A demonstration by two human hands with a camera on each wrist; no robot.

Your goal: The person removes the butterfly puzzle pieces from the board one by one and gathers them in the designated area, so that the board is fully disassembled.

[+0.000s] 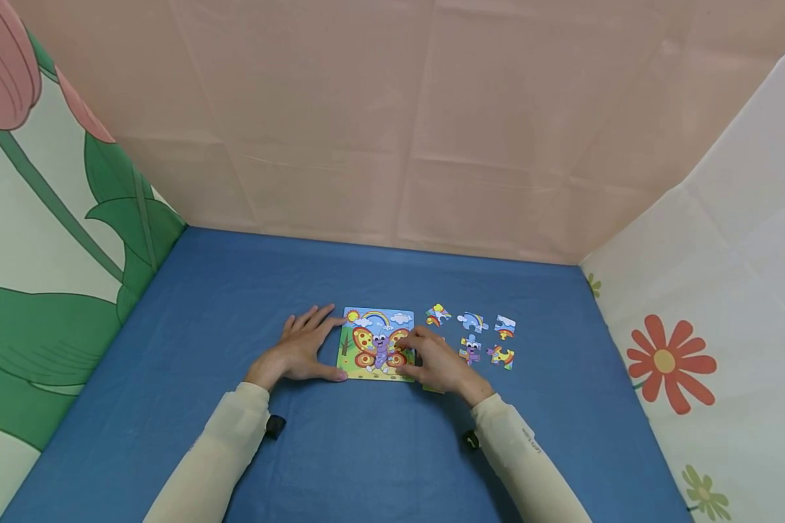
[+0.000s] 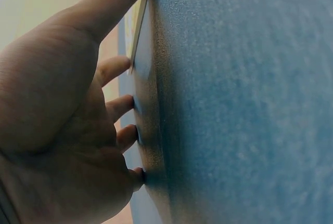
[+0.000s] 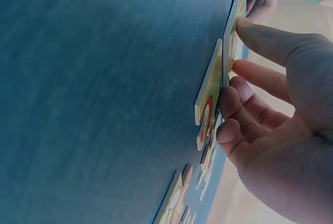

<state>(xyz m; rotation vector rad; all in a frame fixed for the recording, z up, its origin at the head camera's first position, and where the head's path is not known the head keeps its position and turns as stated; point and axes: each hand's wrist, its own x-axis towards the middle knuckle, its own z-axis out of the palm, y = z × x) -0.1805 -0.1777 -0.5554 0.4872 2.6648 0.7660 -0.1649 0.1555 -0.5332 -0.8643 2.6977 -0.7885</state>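
A butterfly puzzle board [image 1: 371, 375] lies flat on the blue cloth, its picture complete where visible. My left hand [image 1: 304, 348] is spread at the board's left side, fingers extended. In the left wrist view, the thumb and index finger touch the board's edge [image 2: 138, 31]. Over the board's right part is my right hand [image 1: 441, 365]. Its thumb and index fingertips are apart and touch the board's face [image 3: 232, 47], with the other fingers bent. I cannot tell whether they pinch a piece. A loose puzzle piece [image 3: 209, 91] lies beside the board, partly under this hand.
Several loose puzzle pieces lie right of the board, among them a blue rainbow piece [image 1: 473, 322], a purple piece [image 1: 471, 350] and a yellow piece [image 1: 501, 356]. A beige wall [image 1: 392, 145] rises behind the blue cloth [image 1: 340, 465]. Printed panels flank both sides.
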